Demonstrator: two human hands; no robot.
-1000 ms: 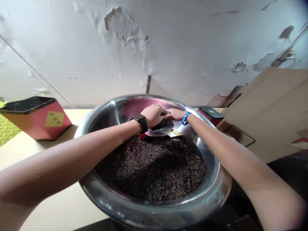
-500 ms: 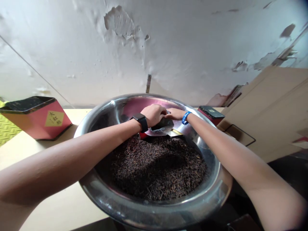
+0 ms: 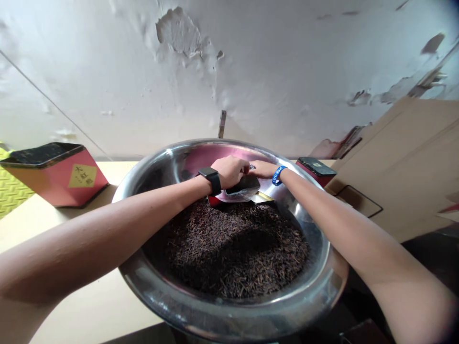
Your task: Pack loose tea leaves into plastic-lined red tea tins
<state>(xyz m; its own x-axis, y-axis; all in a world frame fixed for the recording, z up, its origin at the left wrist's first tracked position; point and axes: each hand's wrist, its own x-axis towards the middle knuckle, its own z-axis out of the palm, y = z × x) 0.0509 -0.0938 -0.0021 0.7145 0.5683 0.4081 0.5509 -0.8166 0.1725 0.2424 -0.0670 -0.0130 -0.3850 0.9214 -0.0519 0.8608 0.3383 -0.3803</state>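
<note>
A wide steel basin (image 3: pixel 233 317) holds a heap of dark, twisted dried tea leaves (image 3: pixel 236 258). At its far side sits an open red tin (image 3: pixel 215 201) with a gold-coloured inner edge, lined by a clear plastic bag (image 3: pixel 247 195). My left hand (image 3: pixel 231 171), above a black watch, is closed on the gathered top of the bag. Beside it my right hand (image 3: pixel 263 169), with a blue wristband, pinches the same bag top. The two hands nearly touch. Fingertips and much of the tin are hidden behind the left hand.
A larger open red container (image 3: pixel 86 177) with a yellow label stands on the table (image 3: pixel 89 306) at left. A small red tin with a dark lid (image 3: pixel 315 167) is behind the basin's right rim. A peeling wall (image 3: pixel 268 71) rises behind; a cardboard box (image 3: pixel 423 167) stands right.
Both hands stay at the bag's top with hardly any movement. The whole view has shifted very slightly. Tea and tin look the same.
</note>
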